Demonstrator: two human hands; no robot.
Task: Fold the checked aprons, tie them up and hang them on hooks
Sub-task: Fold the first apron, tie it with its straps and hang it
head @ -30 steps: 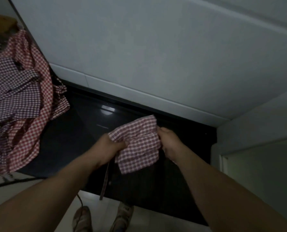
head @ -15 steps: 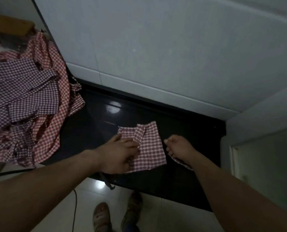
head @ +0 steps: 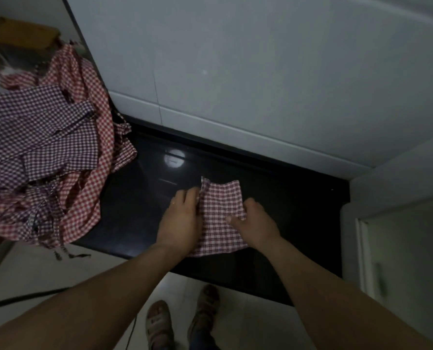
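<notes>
Head view: a small folded checked apron [head: 221, 215], red and white, is seen lying flat on the black glossy worktop [head: 139, 198], near its front edge and towards its middle; one raised fold is shown along the cloth's far left corner. The left hand [head: 182, 221] is laid flat on the worktop-side left edge of the cloth, fingers straight and close together, pressing down; a ring [head: 173, 203] is worn on one finger. The right hand [head: 254, 224] is set on the cloth's right edge, thumb stretched across the fabric and fingers bent; whether the edge is pinched cannot be told.

At the worktop's left end a loose pile of checked aprons [head: 46, 157], red and purple, is heaped, with straps hanging over the front edge. Behind the worktop, pale wall tiles [head: 235, 72] are seen; a round light reflection [head: 174, 159] is shown on the worktop's back part. Below the worktop's front edge, two sandalled feet [head: 159, 324] and a dark cable [head: 20, 298] are seen on the light floor; at its right end a pale cabinet door [head: 399, 261] is visible.
</notes>
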